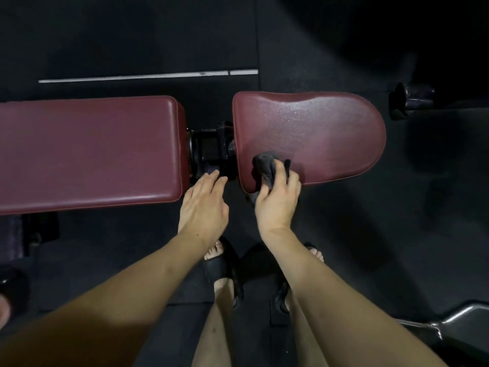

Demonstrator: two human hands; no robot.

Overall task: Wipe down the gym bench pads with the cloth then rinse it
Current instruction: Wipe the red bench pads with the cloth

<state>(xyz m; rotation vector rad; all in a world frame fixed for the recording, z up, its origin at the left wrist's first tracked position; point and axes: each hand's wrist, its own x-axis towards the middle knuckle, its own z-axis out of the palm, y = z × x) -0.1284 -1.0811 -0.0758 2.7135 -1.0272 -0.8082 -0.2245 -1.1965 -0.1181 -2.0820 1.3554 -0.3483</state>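
Head view: right hand (277, 200) fingers grip cloth (266, 168) at seat pad (317, 133) 7 o'clock edge; left hand (205, 205) open. Wiping appears underway; rinse pending.

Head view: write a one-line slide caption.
Right hand grips a dark cloth on the maroon seat pad; left hand open beside the long pad.

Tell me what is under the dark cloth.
The cloth lies on the near corner of the rounded red pad, held by the right hand. Part of it hangs over the pad's edge. The pad surface beneath it is covered.
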